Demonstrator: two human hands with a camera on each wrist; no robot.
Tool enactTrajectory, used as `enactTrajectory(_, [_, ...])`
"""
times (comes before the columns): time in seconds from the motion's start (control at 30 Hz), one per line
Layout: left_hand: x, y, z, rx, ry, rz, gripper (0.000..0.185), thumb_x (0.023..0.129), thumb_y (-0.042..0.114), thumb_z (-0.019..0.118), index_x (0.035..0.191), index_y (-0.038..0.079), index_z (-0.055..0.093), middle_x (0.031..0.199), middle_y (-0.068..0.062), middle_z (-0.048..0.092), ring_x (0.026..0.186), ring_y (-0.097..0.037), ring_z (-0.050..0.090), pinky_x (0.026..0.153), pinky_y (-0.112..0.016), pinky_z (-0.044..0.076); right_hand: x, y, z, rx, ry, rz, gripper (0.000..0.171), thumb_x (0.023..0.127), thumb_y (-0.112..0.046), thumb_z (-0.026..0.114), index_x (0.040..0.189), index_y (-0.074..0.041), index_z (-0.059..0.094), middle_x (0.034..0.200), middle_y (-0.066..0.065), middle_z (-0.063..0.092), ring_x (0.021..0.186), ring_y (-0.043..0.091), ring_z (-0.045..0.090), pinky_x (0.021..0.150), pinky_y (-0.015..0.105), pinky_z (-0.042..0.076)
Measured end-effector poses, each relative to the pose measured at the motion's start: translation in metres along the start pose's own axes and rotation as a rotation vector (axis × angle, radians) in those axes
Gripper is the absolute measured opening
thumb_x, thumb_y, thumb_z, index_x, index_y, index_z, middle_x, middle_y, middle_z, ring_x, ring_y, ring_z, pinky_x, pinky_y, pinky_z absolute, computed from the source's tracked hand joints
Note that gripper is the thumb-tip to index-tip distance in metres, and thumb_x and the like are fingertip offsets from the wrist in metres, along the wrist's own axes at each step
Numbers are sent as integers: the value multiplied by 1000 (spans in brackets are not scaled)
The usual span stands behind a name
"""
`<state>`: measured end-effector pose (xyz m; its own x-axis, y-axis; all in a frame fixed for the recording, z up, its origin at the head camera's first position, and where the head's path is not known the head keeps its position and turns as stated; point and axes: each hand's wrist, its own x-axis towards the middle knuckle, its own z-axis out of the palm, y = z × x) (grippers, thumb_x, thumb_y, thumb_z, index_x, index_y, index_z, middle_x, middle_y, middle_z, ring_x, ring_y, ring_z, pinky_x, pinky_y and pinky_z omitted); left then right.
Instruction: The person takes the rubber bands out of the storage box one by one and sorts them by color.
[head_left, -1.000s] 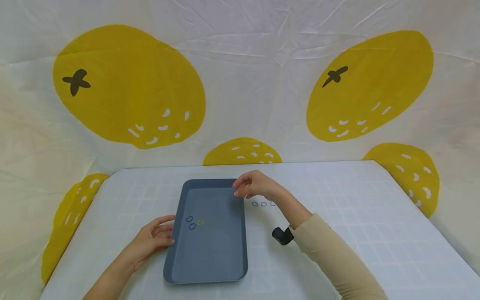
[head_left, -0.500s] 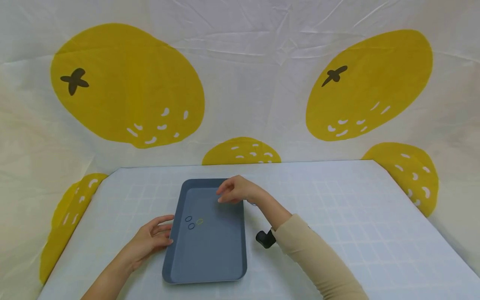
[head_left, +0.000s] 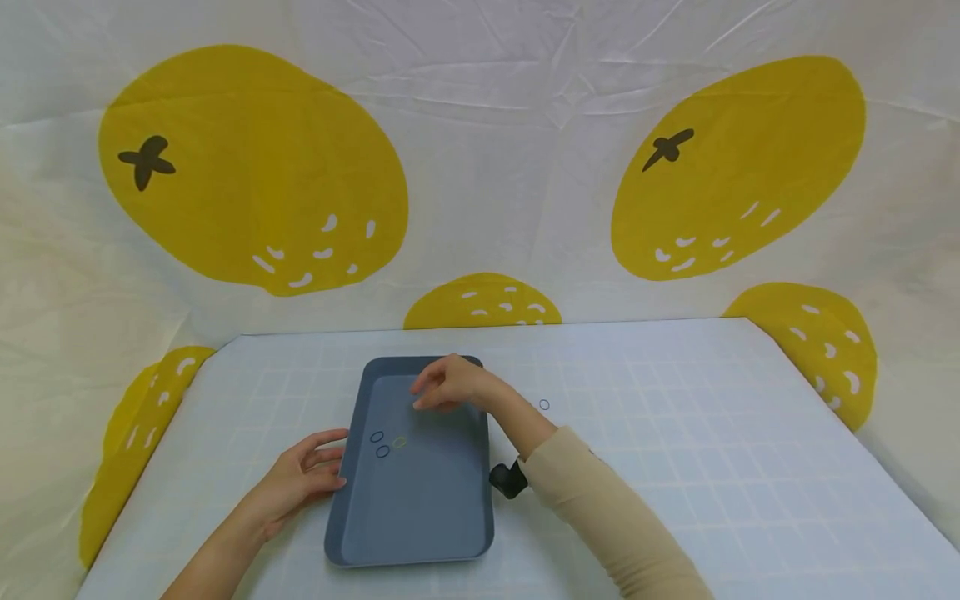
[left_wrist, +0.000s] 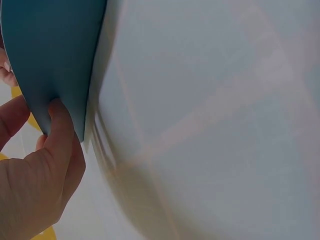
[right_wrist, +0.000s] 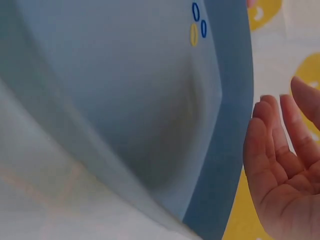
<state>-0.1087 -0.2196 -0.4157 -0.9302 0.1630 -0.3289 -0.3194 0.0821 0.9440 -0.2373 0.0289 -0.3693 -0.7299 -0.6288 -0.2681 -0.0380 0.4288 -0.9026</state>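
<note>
In the head view, a grey-blue tray (head_left: pixel 420 508) lies on the table. Two thin dark blue rings (head_left: pixel 383 452), like small rubber bands, and a yellow ring (head_left: pixel 400 442) lie inside it, toward its left side. My left hand (head_left: pixel 303 479) rests its fingertips against the tray's left edge; the left wrist view shows fingers (left_wrist: pixel 60 120) touching the outer wall. Over the far part of the tray hovers my right hand (head_left: pixel 453 385), its fingers loosely bent. In the right wrist view, thumb and fingers (right_wrist: pixel 257 140) stand apart with nothing visible between them.
Right of the tray, one thin dark ring (head_left: pixel 544 404) lies on the table (head_left: pixel 712 467), beyond my right forearm. A black device (head_left: pixel 508 480) sits at my right wrist, beside the tray's right rim. Behind the table hangs a white cloth (head_left: pixel 510 167) with yellow fruit prints.
My right hand has moved left from the tray's far right corner to over the tray. The forearm now covers part of the row of rings on the table. The left hand stays put.
</note>
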Motion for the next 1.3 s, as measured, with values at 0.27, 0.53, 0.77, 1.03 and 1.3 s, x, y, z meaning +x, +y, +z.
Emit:
enactTrajectory(0.27, [0, 2, 1, 1, -2, 6, 75, 79, -5, 65, 141, -5, 24, 132, -30, 41, 109, -20, 55, 81, -31, 50, 9, 1, 10, 6, -9, -1, 29, 79, -4, 73, 106, 3, 67, 72, 1, 65, 68, 13, 58, 66, 28, 51])
enactTrajectory(0.53, [0, 2, 1, 6, 11, -10, 74, 79, -5, 66, 141, -5, 25, 132, -29, 41, 109, -21, 55, 81, -32, 50, 16, 6, 21, 12, -3, -4, 25, 77, -2, 73, 101, 2, 68, 70, -1, 63, 65, 11, 57, 66, 31, 52])
enactTrajectory(0.77, [-1, 3, 3, 5, 15, -16, 74, 78, -6, 65, 141, -5, 25, 132, -30, 41, 111, -23, 54, 81, -32, 50, 20, 11, 29, -105, -29, -25, 20, 75, 1, 74, 94, 0, 69, 70, 2, 64, 62, 12, 54, 57, 25, 45])
enactTrajectory(1.03, [-1, 1, 1, 3, -6, -13, 75, 79, -7, 65, 141, -6, 24, 131, -29, 42, 108, -20, 56, 80, -31, 50, 26, 17, 40, -252, -4, -44, 18, 71, 0, 78, 87, -3, 70, 60, -1, 59, 53, 9, 48, 49, 20, 39])
enactTrajectory(1.3, [1, -1, -3, -6, -50, 16, 76, 80, -3, 65, 142, -7, 21, 130, -28, 43, 109, -20, 56, 82, -31, 50, 29, 21, 51, -425, 45, -40, 20, 66, -10, 84, 80, -9, 70, 57, -3, 54, 51, 7, 45, 48, 20, 37])
